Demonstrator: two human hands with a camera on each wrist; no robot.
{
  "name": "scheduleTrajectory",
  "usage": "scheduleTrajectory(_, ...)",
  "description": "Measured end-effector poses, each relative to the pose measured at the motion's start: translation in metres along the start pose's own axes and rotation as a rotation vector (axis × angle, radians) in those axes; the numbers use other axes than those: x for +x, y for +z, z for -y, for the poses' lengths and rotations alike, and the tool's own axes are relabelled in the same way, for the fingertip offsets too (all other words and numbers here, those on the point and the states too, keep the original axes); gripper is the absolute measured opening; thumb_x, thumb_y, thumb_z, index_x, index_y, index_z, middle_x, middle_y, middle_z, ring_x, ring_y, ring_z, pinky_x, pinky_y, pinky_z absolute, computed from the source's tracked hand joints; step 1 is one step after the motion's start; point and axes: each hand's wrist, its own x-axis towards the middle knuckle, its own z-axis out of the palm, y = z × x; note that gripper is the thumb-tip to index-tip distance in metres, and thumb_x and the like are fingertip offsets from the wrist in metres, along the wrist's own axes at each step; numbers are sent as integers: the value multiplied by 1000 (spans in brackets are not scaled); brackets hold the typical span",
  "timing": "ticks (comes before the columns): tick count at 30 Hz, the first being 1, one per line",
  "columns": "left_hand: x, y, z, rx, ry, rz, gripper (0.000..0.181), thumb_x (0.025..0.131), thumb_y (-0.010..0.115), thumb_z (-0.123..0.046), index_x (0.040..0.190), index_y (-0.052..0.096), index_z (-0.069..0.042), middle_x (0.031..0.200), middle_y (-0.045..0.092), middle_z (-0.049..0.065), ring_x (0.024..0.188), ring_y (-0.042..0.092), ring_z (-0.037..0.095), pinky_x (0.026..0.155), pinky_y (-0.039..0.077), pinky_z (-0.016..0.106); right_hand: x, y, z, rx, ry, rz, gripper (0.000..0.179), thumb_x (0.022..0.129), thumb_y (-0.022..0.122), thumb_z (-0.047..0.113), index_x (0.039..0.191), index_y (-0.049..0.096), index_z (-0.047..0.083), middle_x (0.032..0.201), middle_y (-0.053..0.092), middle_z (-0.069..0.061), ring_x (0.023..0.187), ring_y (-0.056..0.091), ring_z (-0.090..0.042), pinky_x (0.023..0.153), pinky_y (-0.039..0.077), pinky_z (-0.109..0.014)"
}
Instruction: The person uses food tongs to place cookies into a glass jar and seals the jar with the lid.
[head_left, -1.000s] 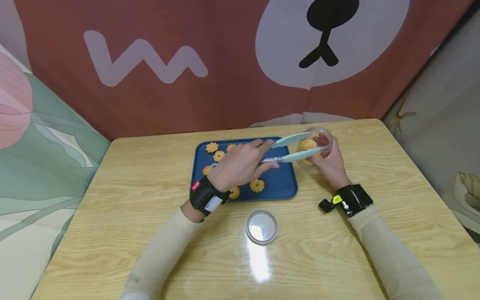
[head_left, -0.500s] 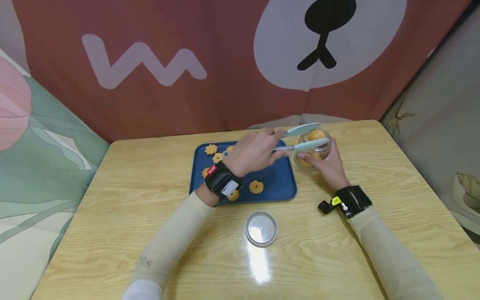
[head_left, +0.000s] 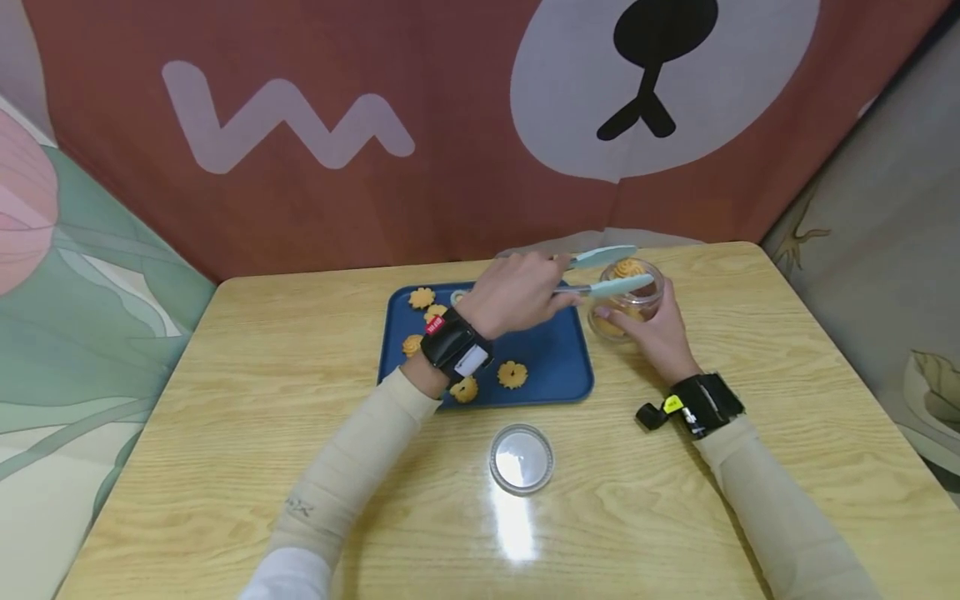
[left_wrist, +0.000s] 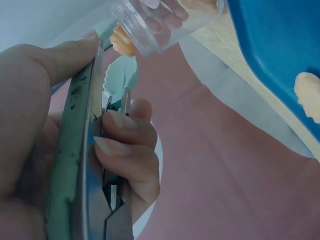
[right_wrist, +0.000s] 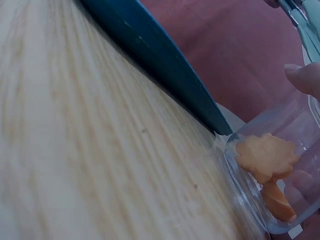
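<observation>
My left hand (head_left: 517,292) grips a pair of tongs (head_left: 621,285) with pale mint tips, reaching across the tray to the jar. Between the tips, a swirled round cookie (head_left: 628,267) sits at the jar's mouth; in the left wrist view the cookie (left_wrist: 121,41) overlaps the rim. My right hand (head_left: 666,337) holds the clear jar (right_wrist: 272,120) around its side, thumb in front, with the mouth tilted up. Inside, near the bottom, lie a flower-shaped cookie (right_wrist: 266,155) and another cookie (right_wrist: 276,201) below it.
On the blue tray (head_left: 551,346), left of the jar, lie several cookies, among them a ring-shaped cookie (head_left: 512,374); my left forearm hides part of it. A round clear lid (head_left: 522,459) lies on the wooden table (head_left: 615,517) in front. A printed cloth (head_left: 465,192) hangs behind.
My left hand has moved to the right and away from me, bringing the tongs and cookie higher at the jar's mouth. In the last half second, both hands barely move.
</observation>
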Motion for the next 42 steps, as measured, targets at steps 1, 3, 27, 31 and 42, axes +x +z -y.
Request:
scheduleTrajectory(1, 0, 0, -1, -1, -3, 6, 58, 92, 50, -54, 131, 52, -10, 69, 53, -4, 51, 48, 7, 44, 39, 23, 0, 0, -1, 4, 1, 3, 82, 77, 78, 12, 140, 27, 20, 133, 41, -10, 121, 39, -26, 102, 26, -46)
scheduleTrajectory(3, 2, -1, -2, -8, -4, 15, 59, 92, 50, -53, 132, 52, -10, 70, 53, -4, 51, 48, 7, 44, 38, 23, 1, -2, -4, 10, 2, 7, 82, 77, 78, 12, 141, 27, 21, 134, 40, -10, 121, 39, -26, 102, 25, -47)
scheduleTrajectory(27, 2, 4, -9, -42, 8, -18, 60, 92, 52, -52, 131, 51, -6, 64, 50, -2, 47, 47, 7, 40, 38, 24, -3, 1, 6, -42, 10, -14, 79, 79, 76, 11, 142, 29, 21, 137, 37, -16, 124, 35, -21, 103, 25, -44)
scheduleTrajectory(31, 2, 6, -9, -33, 5, -23, 62, 92, 51, -52, 133, 50, -6, 66, 50, -2, 47, 46, 8, 40, 38, 25, -2, 1, 2, -26, 0, -15, 79, 79, 76, 10, 142, 29, 20, 136, 37, -19, 124, 35, -21, 102, 25, -43)
scheduleTrajectory(42, -14, -2, -9, -73, -7, -56, 67, 91, 50, -56, 137, 45, -9, 69, 49, -3, 50, 46, 5, 41, 37, 22, 9, -7, -33, -39, -11, -19, 82, 76, 80, 16, 140, 30, 29, 138, 37, -16, 123, 36, -18, 102, 26, -43)
